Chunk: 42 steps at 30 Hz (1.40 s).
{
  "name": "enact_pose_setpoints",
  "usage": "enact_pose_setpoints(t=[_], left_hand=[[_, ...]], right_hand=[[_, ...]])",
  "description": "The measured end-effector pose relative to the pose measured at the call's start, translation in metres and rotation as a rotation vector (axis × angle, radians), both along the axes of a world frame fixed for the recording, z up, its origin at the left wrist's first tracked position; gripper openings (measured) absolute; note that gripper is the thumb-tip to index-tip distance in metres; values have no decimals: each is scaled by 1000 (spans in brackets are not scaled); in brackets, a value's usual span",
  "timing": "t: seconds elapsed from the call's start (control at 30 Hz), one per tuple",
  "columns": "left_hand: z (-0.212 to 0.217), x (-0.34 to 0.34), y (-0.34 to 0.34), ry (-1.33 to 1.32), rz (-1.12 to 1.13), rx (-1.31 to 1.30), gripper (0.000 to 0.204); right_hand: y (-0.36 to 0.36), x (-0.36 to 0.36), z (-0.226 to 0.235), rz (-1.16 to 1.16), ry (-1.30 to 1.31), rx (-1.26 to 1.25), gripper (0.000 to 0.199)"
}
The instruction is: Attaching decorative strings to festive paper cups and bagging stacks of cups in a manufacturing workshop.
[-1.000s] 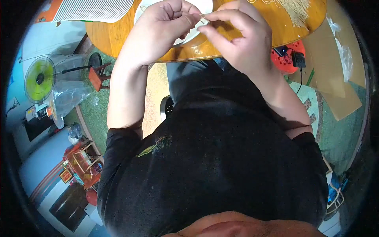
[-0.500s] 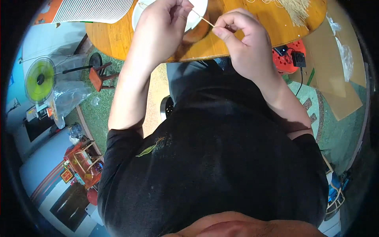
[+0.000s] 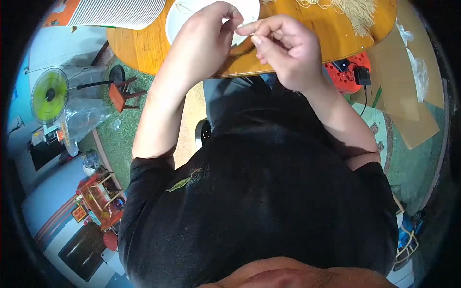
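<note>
Over the near edge of the wooden table (image 3: 144, 52), my two hands are close together in front of a white plate (image 3: 174, 30). My left hand (image 3: 209, 38) is closed, thumb and fingers pinched at the plate's near side; the fingertips are partly hidden. My right hand (image 3: 290, 53) pinches a thin beige cord between thumb and forefinger, its fingertips almost meeting the left ones. Only a tiny bit of the cord shows now. A bundle of similar beige cords (image 3: 357, 14) lies on the table at the far right.
A striped sheet (image 3: 117, 12) lies at the table's far left. Below the table stand a red stool (image 3: 342, 79) with black adapters on it, flattened cardboard (image 3: 408, 110), a small wooden chair (image 3: 120, 96) and a green fan (image 3: 49, 96).
My right hand has moved left toward my left hand, and the cord stretched between them has almost gone from sight. The left hand has shifted slightly right and down, as has the plate.
</note>
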<state>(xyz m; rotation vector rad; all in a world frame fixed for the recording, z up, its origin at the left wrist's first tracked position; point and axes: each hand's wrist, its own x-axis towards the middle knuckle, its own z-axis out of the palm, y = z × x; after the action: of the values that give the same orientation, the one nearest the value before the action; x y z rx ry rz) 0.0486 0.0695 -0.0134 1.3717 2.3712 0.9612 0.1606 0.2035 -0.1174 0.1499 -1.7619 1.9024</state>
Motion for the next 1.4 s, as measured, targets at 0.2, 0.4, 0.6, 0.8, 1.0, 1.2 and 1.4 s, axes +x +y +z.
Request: enact_pose_setpoints(t=[0.2,0.4,0.6,0.8,1.0,1.2,1.4], left_hand=[[2,0,-3,-215,110,27,4],[-4,-1,-13,-191,73,304,10],[7,-2,-17,283,-106,316,22],[17,-7,-10,453,-348,431,29],[22,-10,7,408,-427,465,25],[5,-10,17,147,-240,396,23],[-15,-8,2,-273,-127,372,25]], right_hand=[[5,-11,-2,4,-78,-121,12],[-2,-7,20,-95,-143,-169,15],[-4,-5,53,-112,-391,-246,15],[11,-12,84,32,-645,-201,15],[25,-12,88,133,-708,-48,13],[28,-7,69,263,-559,-93,11],[36,2,34,311,-452,-322,22]])
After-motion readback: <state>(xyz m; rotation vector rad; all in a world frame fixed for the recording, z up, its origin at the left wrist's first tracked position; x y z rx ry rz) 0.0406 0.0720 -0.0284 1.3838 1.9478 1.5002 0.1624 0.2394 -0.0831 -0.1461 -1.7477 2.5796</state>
